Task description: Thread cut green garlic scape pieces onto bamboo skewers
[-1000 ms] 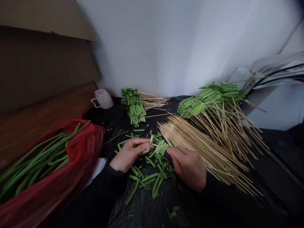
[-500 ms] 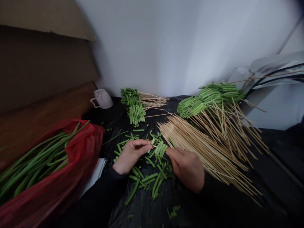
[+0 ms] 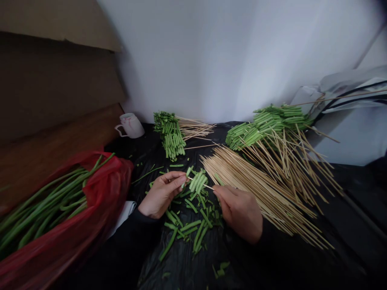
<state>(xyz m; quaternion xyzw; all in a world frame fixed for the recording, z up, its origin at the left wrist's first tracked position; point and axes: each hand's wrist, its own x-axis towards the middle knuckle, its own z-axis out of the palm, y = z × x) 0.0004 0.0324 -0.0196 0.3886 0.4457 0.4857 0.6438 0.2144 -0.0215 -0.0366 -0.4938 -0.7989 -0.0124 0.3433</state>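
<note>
My right hand [image 3: 240,211] pinches a thin wooden skewer [image 3: 209,187] at its right part. Several short green bean pieces [image 3: 198,182] sit side by side across the skewer, between my hands. At the skewer's left end my left hand [image 3: 165,192] pinches one more green piece [image 3: 188,174], which touches the tip. Below both hands, loose cut green pieces [image 3: 190,227] lie scattered on black plastic sheeting [image 3: 184,274]. A large bundle of bare skewers [image 3: 260,189] spreads beside and behind my right hand.
A red bag [image 3: 105,201] of long green beans [image 3: 45,205] lies at the left. Filled skewers are piled at the back middle [image 3: 173,145] and back right [image 3: 269,123]. A white mug [image 3: 131,125] stands near the wall [image 3: 205,60].
My left hand has moved slightly left with its green piece. The threaded pieces have shifted left and up, and more bare skewer shows beside my right hand.
</note>
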